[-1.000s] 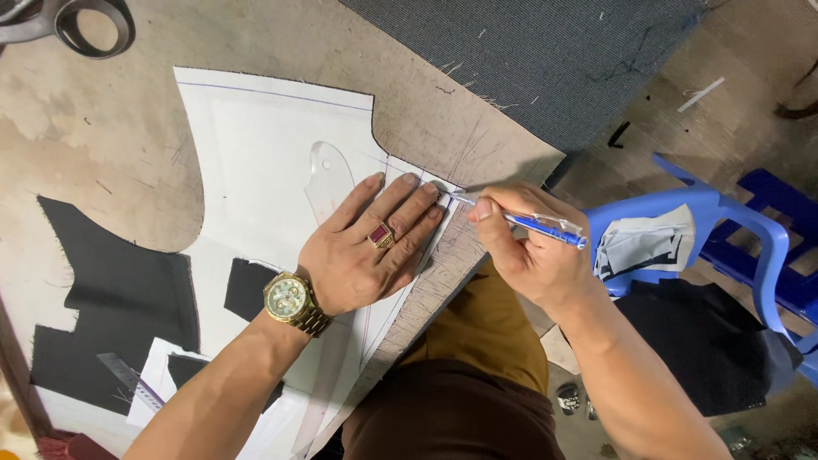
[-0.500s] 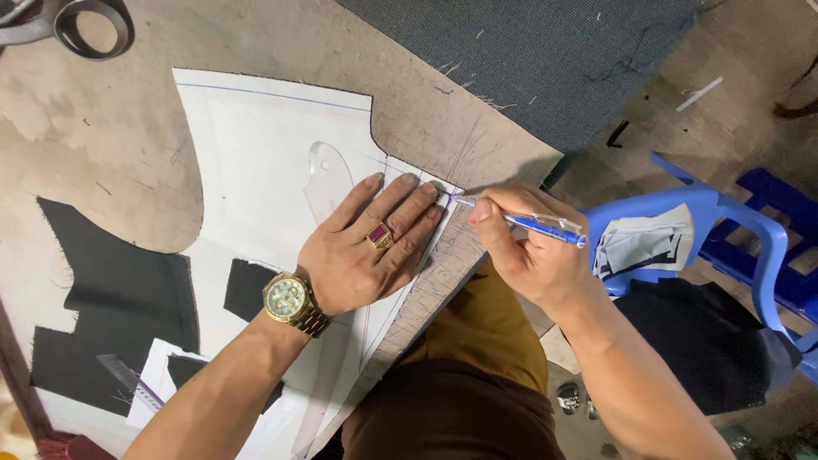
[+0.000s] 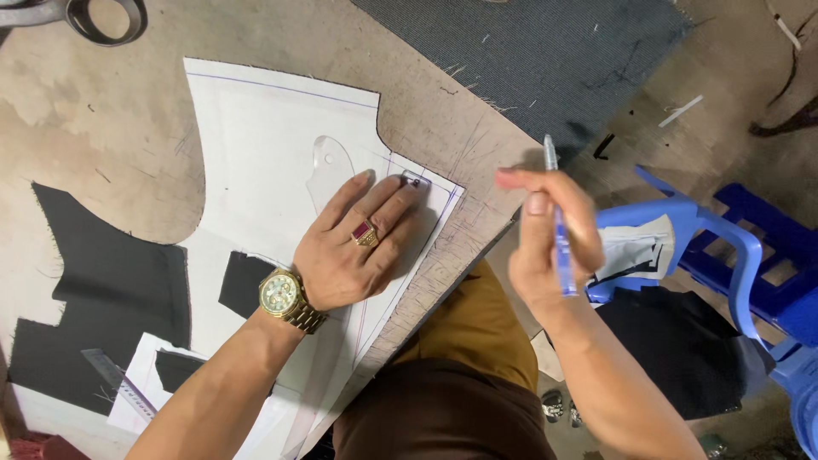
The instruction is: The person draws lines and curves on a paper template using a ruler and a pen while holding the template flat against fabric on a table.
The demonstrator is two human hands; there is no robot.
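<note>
Head cam looks straight down on a worn wooden table [image 3: 102, 162] with a white paper pattern piece [image 3: 264, 145] spread across it. Left hand [image 3: 354, 247] lies flat on the paper, fingers stretched out and together, pressing on a clear curved ruler [image 3: 331, 162] (see-through plastic, so the edges are hard to follow). That hand has a red-stone ring and a gold watch [image 3: 285, 296] on the wrist.

Right hand [image 3: 545, 243] is up off the table, past its edge and well apart from the paper, with the fingers pinched around a blue pen [image 3: 558, 230] that stands nearly upright, tip end pointing up. The hand looks a bit blurred.

Other stuff around: black fabric pieces [image 3: 111, 273] on the left side of the table, a smaller black scrap [image 3: 243, 281] on the paper just beside the wrist, dark grey cloth [image 3: 545, 43] at the top, scissor handles [image 3: 106, 17] poking in at the top left corner, and a blue plastic chair [image 3: 750, 255] on the right, down on the floor. A second ruler [image 3: 119, 383] peeks out lower left.
</note>
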